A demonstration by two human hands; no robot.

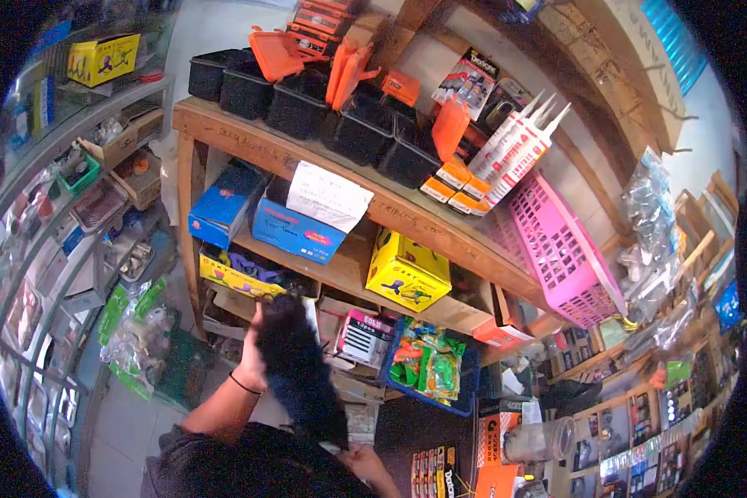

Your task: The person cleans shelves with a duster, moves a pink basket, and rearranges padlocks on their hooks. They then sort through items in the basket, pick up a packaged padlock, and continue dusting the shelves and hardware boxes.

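My left hand (251,363), with a dark band at the wrist, is raised in front of the lower shelf. It is against the upper side of a long, fuzzy-edged black object (303,373), its fingers partly hidden behind it. The object slants down to the right; motion blur hides its exact kind. Low in the view, my right hand (363,461) is at the object's lower end with its fingers curled. What those fingers grip is too small to make out. Behind the object's top is a yellow box (241,278) with purple items.
A wooden shelf (307,158) carries black bins (299,104), sealant tubes (519,153) and a pink basket (560,249). Under it are blue boxes (295,231), a yellow box (407,270) and a blue basket (465,404) of bagged goods. A glass case (41,349) stands at left.
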